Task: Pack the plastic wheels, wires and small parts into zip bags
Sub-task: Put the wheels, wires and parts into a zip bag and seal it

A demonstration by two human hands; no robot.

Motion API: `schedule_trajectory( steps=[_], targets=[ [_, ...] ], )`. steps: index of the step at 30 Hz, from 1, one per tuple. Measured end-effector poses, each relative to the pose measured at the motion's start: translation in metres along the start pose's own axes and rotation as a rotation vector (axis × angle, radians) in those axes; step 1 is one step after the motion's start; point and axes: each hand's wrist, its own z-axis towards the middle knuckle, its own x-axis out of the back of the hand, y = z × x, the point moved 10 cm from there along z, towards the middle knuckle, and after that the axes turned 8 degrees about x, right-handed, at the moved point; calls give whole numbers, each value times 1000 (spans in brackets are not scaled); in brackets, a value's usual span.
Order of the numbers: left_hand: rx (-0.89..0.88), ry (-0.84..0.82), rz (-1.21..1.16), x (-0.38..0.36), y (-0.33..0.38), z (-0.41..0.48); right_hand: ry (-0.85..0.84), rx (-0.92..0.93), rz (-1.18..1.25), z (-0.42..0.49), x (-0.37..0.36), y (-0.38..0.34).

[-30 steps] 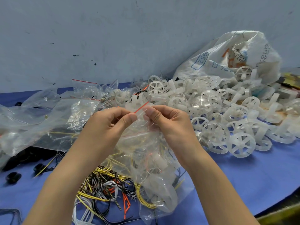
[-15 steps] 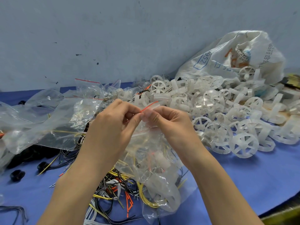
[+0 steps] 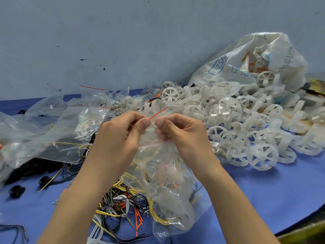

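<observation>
Zip bag [image 3: 168,182] is held up at centre, over the blue table cover [image 3: 263,199]. Its long axis runs from the hands down toward the near edge, mouth end up and away, bottom end low at lower centre. The red zip strip [image 3: 158,113] at the mouth slants up to the right.

Left hand [image 3: 121,136] pinches the mouth edge, thumb against forefinger, other fingers curled in. Right hand [image 3: 182,136] does the same just beside it; the 2 thumb tips are nearly touching. The hands cover most of the mouth, so I cannot tell whether it is sealed.

Inside the bag: 1 white wheel [image 3: 175,210] at the bottom, a yellow wire loop [image 3: 158,217], orange bits higher up.

The bag's lower half hangs in front of the loose wire pile [image 3: 119,206] (yellow, black, white, orange) and hides its right part.

Right: pile of white spoked wheels [image 3: 237,120], spilling from a printed woven sack [image 3: 255,59] against the wall [image 3: 105,41].

Left: heap of clear zip bags [image 3: 52,129], some with red strips, dark wires under them. Far left: black small parts [image 3: 16,191] on the cover.
</observation>
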Motion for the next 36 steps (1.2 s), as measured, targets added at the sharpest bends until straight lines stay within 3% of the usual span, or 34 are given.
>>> schedule_trajectory(
  steps=[6,16,19,29,36],
  targets=[
    [23,-110,-85,-8,3,0,-12,12,5,1,0,0],
    [26,-152,5,-9,5,2,77,-40,88,0,8,5],
    [8,-156,22,-16,10,4,24,-47,92,-1,2,5],
    [41,108,43,-6,11,10,-106,-19,47,-4,-13,0],
    [114,211,171,-5,13,9,-78,-48,53,-8,-13,-3]
  ],
)
